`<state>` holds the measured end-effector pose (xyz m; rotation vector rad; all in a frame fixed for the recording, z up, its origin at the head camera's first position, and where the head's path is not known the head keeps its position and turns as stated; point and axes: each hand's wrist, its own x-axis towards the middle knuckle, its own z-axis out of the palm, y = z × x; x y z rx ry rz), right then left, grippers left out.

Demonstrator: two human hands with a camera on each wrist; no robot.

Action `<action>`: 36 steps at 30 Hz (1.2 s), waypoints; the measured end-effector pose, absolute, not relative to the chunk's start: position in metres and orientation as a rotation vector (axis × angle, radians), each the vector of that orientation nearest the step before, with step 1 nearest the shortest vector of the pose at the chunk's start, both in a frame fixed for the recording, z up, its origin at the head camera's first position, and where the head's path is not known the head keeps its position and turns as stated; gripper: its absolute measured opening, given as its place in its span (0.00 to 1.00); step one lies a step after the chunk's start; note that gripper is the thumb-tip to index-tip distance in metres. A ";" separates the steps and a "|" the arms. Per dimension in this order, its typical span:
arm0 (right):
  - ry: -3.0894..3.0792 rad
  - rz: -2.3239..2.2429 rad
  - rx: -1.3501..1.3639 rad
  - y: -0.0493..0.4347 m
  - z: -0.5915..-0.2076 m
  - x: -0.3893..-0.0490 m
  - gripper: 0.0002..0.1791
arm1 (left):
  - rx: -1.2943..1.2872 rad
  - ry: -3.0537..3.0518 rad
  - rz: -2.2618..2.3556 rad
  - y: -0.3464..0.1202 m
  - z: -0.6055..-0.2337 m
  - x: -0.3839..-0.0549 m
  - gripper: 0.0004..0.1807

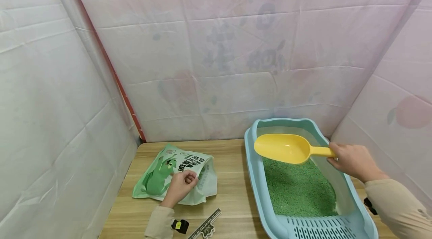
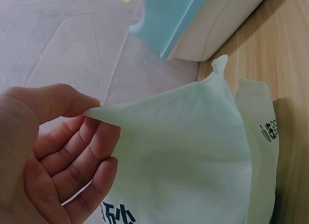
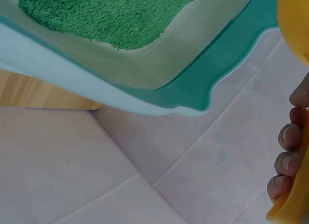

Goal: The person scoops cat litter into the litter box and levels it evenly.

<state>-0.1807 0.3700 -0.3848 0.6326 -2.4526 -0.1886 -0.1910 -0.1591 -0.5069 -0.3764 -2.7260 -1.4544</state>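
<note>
At the left of the head view, a green and white bag of cat litter [image 1: 156, 179] lies on the table, its open mouth facing right. My left hand [image 1: 182, 186] pinches the edge of that mouth between thumb and forefinger; the left wrist view shows the bag's corner [image 2: 108, 115] in this pinch. With my right hand [image 1: 354, 160] I grip the handle of a yellow scoop [image 1: 281, 148], held above the far part of a blue litter box [image 1: 254, 179]. Green litter pellets [image 1: 297, 194] cover the box's floor. No pellets show on the scoop's visible surface.
A black and white ruler [image 1: 206, 226] with a cartoon shape lies near the table's front edge. The wooden table [image 1: 231, 179] separates bag and box. Pale plastic sheeting [image 1: 229, 93] hangs behind and on both sides. The box has a slotted front ledge [image 1: 320, 227].
</note>
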 end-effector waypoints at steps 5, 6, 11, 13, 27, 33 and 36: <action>-2.438 -0.181 0.670 0.353 -0.384 -0.182 0.17 | -0.372 -2.728 -1.453 -0.158 -0.506 -0.191 0.03; -2.435 -0.175 0.682 0.350 -0.384 -0.183 0.15 | -0.373 -2.727 -1.449 -0.158 -0.506 -0.191 0.03; -2.408 -0.166 0.734 0.334 -0.383 -0.186 0.16 | -0.391 -2.724 -1.426 -0.158 -0.508 -0.192 0.03; -2.401 -0.166 0.748 0.328 -0.384 -0.187 0.17 | -0.394 -2.724 -1.422 -0.158 -0.509 -0.193 0.03; -2.436 -0.152 0.785 0.285 -0.396 -0.184 0.17 | -0.392 -2.722 -1.418 -0.157 -0.509 -0.193 0.03; -2.502 -0.159 0.793 0.260 -0.398 -0.179 0.18 | -0.402 -2.715 -1.407 -0.157 -0.509 -0.193 0.02; -2.517 -0.160 0.804 0.249 -0.400 -0.180 0.17 | -0.390 -2.719 -1.408 -0.158 -0.509 -0.194 0.02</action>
